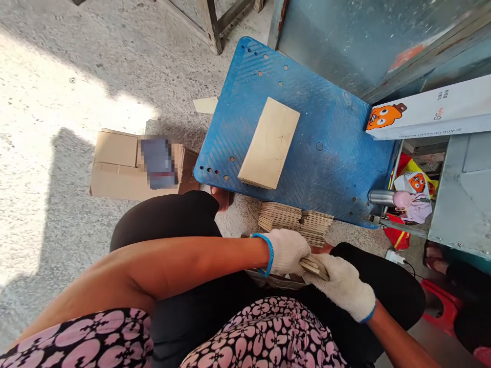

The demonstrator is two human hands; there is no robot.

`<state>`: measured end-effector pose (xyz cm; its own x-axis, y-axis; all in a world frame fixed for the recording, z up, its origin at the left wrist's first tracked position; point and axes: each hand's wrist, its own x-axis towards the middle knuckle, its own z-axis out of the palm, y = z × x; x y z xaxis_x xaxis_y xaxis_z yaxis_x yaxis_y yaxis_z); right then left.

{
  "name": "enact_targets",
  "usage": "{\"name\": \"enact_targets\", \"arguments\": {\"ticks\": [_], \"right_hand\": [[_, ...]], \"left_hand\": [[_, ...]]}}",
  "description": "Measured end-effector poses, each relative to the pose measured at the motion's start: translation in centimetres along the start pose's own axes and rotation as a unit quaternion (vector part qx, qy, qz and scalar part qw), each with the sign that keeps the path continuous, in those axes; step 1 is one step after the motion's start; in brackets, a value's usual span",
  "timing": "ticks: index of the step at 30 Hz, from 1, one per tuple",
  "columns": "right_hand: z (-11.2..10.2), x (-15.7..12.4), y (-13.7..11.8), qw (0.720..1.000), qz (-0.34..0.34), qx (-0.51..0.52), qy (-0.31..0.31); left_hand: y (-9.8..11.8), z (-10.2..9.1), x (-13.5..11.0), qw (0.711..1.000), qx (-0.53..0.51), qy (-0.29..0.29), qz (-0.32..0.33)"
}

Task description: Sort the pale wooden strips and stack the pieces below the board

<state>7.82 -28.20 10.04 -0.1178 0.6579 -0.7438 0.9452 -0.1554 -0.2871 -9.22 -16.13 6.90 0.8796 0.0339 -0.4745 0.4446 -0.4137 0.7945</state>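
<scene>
Both my hands wear white knit gloves and meet over my lap. My left hand (286, 250) and my right hand (343, 286) are closed on a thin bundle of flat cardboard pieces (314, 266) held between them. Just beyond my hands, a low stack of the same tan cardboard pieces (295, 219) lies on the ground under the edge of a blue plastic board (330, 153). On the board rests another flat stack of cardboard sheets (270, 142).
A brown cardboard box (123, 166) sits on the concrete floor at left. A white printed carton (429, 112) leans at right above a metal flask (381, 198) and colourful bags. A red stool (441, 306) stands at lower right. A loose card (206, 105) lies behind the board.
</scene>
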Motion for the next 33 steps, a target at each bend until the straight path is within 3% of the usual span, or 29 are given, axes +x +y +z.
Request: {"name": "enact_targets", "arguments": {"ticks": [3, 4, 8, 12, 16, 20, 22, 25, 33], "right_hand": [[1.7, 1.7, -1.2, 0.998, -0.004, -0.054, -0.025], [2.2, 2.4, -1.6, 0.996, -0.008, -0.077, -0.041], [4.1, 5.2, -3.0, 0.985, -0.002, -0.145, -0.095], [6.0, 7.1, -3.3, 0.981, 0.001, -0.164, -0.105], [7.1, 8.4, -3.2, 0.977, 0.016, -0.186, -0.102], [7.4, 9.8, -3.1, 0.978, 0.033, -0.177, -0.104], [7.8, 10.4, -3.1, 0.977, 0.043, -0.174, -0.112], [8.6, 10.8, -3.0, 0.973, 0.046, -0.189, -0.122], [10.0, 10.9, -2.0, 0.967, 0.019, -0.214, -0.136]], "left_hand": [[-0.8, -2.2, 0.3, 0.991, 0.076, -0.111, 0.009], [-0.9, -3.0, 0.1, 0.989, 0.1, -0.112, -0.003], [0.4, -5.7, -1.7, 0.991, 0.113, 0.017, -0.062], [1.7, -6.8, -4.3, 0.989, 0.062, 0.11, -0.073], [0.0, -6.9, -5.6, 0.97, 0.053, 0.172, -0.164], [-2.2, -7.3, -4.6, 0.961, 0.081, 0.116, -0.237], [-2.6, -7.6, -3.8, 0.97, 0.077, 0.088, -0.215], [-2.7, -8.0, -2.9, 0.978, 0.065, 0.096, -0.172], [-3.3, -8.0, -2.7, 0.977, 0.067, 0.093, -0.177]]}}
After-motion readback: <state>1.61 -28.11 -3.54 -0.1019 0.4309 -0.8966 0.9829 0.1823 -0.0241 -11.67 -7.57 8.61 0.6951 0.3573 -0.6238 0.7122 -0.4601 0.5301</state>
